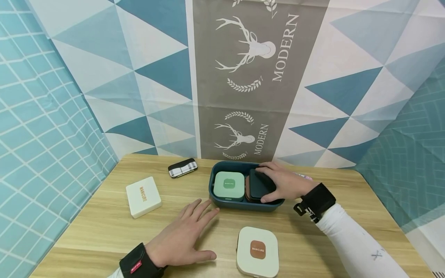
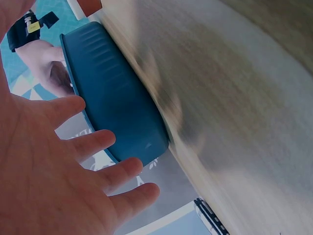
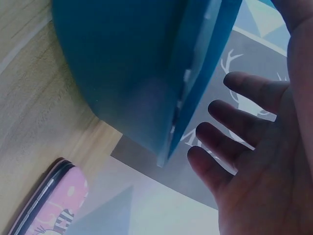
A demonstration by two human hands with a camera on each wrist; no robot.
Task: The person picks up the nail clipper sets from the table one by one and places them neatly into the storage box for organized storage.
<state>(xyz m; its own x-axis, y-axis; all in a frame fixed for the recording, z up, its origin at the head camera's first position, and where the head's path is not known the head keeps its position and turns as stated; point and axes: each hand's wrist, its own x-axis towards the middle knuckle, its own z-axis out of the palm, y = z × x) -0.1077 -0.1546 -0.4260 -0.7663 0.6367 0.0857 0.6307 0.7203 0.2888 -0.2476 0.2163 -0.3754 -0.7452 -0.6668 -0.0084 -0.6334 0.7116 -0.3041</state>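
- Right hand [image 1: 286, 183]: centre-right of the head view, over the dark case; thumb and fingers spread wide across it. Cannot tell whether it touches the case; right wrist view shows the fingers fairly straight and apart.
- Dark case [image 1: 260, 185]: in the right part of the blue bin [image 1: 243, 205], centre of the head view, on top of a brown item [image 1: 247, 189], mostly hidden.
- Mint box [image 1: 229, 185]: left part of the same bin, label up, beside the brown item.
- Left hand [image 1: 182, 235]: lower centre-left, wide, fingers spread, holding nothing; near the bin's lower left corner.
- Cream box [image 1: 258, 255]: bottom centre-right, brown label reading MANICURE, on the wood table [image 1: 104, 239].
- White box [image 1: 143, 197]: left of the frame, gold MANICURE lettering.
- Plaid case [image 1: 182, 168]: black and white, upper left of the bin, near the table's back edge.
- Pink case [image 3: 54, 200]: lower left of the right wrist view; mostly behind the right hand in the head view.
- Backdrop [image 1: 236, 98]: top of the frame, triangles and deer heads.
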